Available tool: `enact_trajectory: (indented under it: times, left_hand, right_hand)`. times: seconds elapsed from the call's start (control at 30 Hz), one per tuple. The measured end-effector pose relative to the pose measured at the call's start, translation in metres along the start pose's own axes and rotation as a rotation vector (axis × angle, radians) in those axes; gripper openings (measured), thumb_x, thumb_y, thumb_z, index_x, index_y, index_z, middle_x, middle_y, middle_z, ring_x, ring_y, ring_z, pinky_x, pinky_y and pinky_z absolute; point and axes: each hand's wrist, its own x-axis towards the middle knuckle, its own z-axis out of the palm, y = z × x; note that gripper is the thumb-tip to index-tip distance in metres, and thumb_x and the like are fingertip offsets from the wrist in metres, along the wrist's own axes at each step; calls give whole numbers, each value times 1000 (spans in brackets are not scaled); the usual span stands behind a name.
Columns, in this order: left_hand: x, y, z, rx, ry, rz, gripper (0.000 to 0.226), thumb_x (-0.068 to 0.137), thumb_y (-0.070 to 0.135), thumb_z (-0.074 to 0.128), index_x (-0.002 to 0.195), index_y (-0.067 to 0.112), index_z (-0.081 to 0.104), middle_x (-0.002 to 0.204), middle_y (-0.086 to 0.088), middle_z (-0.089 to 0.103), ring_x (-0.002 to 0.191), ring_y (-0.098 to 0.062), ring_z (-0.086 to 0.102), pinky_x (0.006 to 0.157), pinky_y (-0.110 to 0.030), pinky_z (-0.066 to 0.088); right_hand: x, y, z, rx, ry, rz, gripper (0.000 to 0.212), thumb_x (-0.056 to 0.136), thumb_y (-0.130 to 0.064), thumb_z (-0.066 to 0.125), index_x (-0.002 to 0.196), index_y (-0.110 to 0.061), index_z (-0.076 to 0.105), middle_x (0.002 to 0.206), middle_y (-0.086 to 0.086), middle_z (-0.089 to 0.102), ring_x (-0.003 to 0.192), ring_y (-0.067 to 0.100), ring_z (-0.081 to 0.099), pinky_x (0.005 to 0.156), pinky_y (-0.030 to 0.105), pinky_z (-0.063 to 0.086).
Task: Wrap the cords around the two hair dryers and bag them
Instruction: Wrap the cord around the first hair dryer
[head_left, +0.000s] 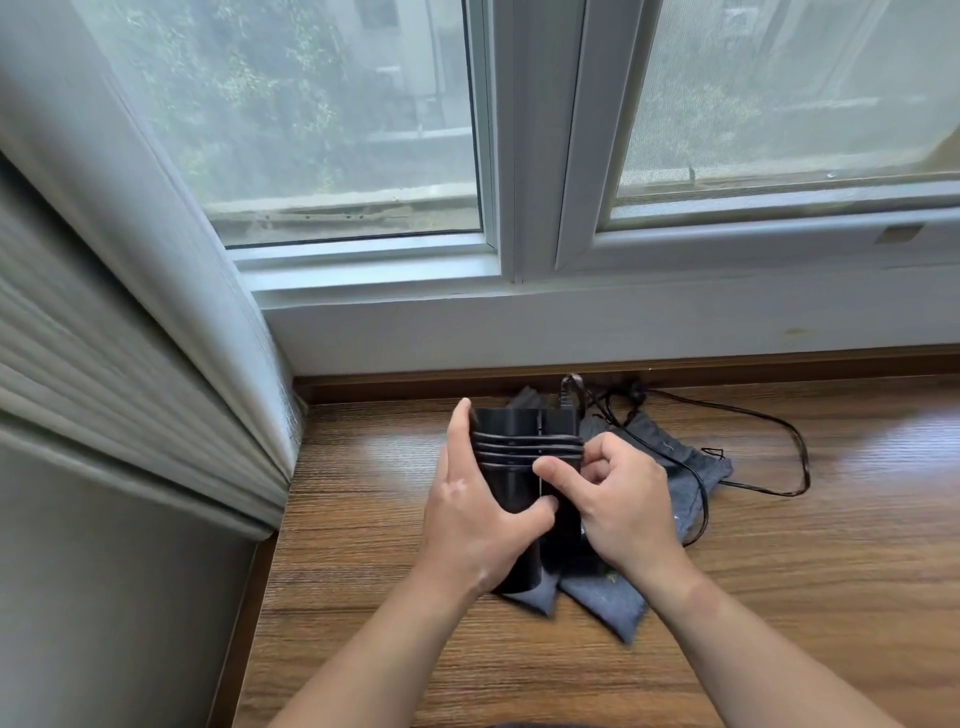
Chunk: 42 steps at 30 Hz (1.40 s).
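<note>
Cord going round the dryer, mid-frame, low by the window!

Head view: left hand (480, 512) clamps the black hair dryer (519, 467) at frame centre, fingers curled round its body to steady it. Right hand (618, 499) pinches the cord (524, 448) against the casing, likely so the coils stay tight. The loose tail loops off right across the wooden sill (779, 597). Grey fabric bags (691, 467) lie beneath, ready. A second dryer? Cannot tell. Window (519, 156) fills the upper frame, pleated blind (104, 364) at left.
</note>
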Motion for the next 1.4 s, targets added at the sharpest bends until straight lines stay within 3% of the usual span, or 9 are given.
enact_trajectory:
  times: [0.17, 0.33, 0.43, 0.57, 0.8, 1.0, 1.17, 1.3, 1.4]
  left_hand:
    - [11, -16, -15, -52, -70, -58, 122, 52, 56, 86, 157, 41, 26, 124, 14, 69, 114, -4, 66, 104, -30, 54]
    - [11, -20, -19, -119, -126, -73, 97, 68, 31, 94, 145, 43, 35, 121, 16, 68, 99, 13, 66, 84, -8, 52]
    - [6, -16, -9, -87, -15, -24, 89, 80, 36, 84, 151, 40, 30, 129, 15, 63, 113, 0, 63, 101, -27, 53]
    - [3, -8, -1, 18, -109, 39, 130, 70, 41, 84, 161, 42, -9, 150, 7, 30, 126, -11, 48, 97, -23, 49]
    - [2, -19, -5, -41, -88, -14, 132, 58, 50, 87, 160, 47, 3, 141, 9, 53, 125, -9, 57, 102, -27, 52]
    - [0, -29, -4, -186, -182, -64, 110, 57, 42, 83, 153, 49, 29, 134, 10, 66, 124, -13, 64, 107, -47, 52]
    - [-3, -26, -10, -316, -224, -30, 105, 58, 36, 79, 154, 36, 37, 135, 12, 67, 127, -10, 63, 110, -47, 51]
    - [-1, -26, -13, -352, -240, -16, 105, 62, 32, 79, 157, 32, 34, 144, 0, 63, 133, -21, 61, 112, -56, 48]
    - [-1, -26, -13, -363, -237, -16, 104, 63, 33, 78, 157, 30, 34, 143, -4, 63, 131, -26, 62, 111, -58, 48]
  right_hand:
    - [4, 8, -14, 30, -284, -52, 42, 72, -58, 81, 97, -27, 69, 61, -4, 68, 53, 6, 57, 58, 23, 51]
    - [5, 7, -16, 5, -303, -89, 42, 80, -69, 69, 106, -36, 71, 77, 17, 73, 75, 35, 71, 73, 51, 58]
    - [1, -2, -6, -9, -167, -108, 23, 87, -46, 75, 102, -28, 74, 67, 8, 72, 66, 28, 68, 63, 42, 57]
    - [-5, -9, 7, 21, -67, -50, 22, 85, -37, 80, 99, -22, 72, 57, -11, 67, 51, 5, 59, 53, 23, 51]
    - [5, -1, -9, 344, -454, 32, 30, 88, -2, 75, 111, -20, 66, 76, 4, 73, 60, 11, 59, 52, 21, 47]
    - [13, 12, -17, 302, -431, -74, 22, 81, -14, 82, 92, -22, 64, 70, -2, 65, 62, 10, 54, 58, 22, 45]
    - [11, 15, -10, 270, -347, -73, 40, 76, -21, 89, 83, -13, 50, 60, -10, 54, 54, 2, 44, 56, 16, 40]
    - [10, 15, -3, 339, -339, 29, 70, 56, -61, 91, 97, -17, 53, 82, 0, 62, 75, 19, 61, 74, 47, 56]
    - [10, 18, -2, 380, -393, 55, 72, 59, -62, 90, 110, -22, 58, 104, 15, 67, 86, 34, 68, 92, 60, 54]
